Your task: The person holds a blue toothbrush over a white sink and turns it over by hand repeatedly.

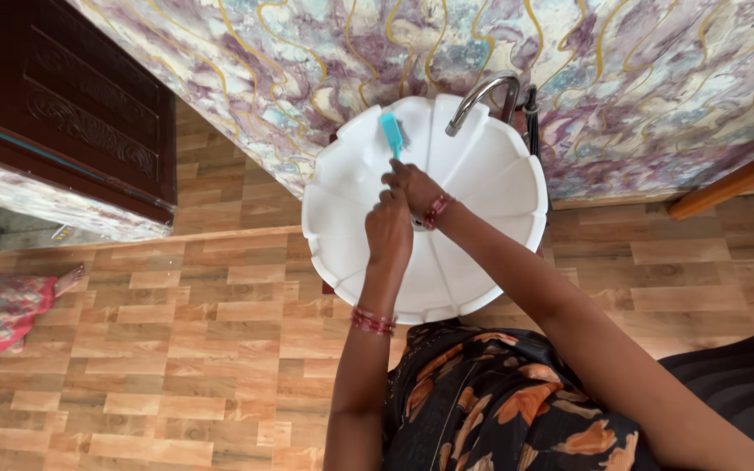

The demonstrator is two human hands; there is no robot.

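Over the basin (490, 174) middle: brush (392, 133), long axis toward the rear rim (bristles near the tap (482, 96)), gripped closed by right hand (414, 185); left hand (388, 228) fisted just beside, contents hidden.

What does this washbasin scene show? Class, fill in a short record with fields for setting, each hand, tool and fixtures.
setting: white scalloped basin against a marbled wall, wood-pattern floor
right hand: grips a turquoise brush, its head on the basin's inner wall
left hand: held over the basin, just below the right hand
fixtures: metal tap at the rim
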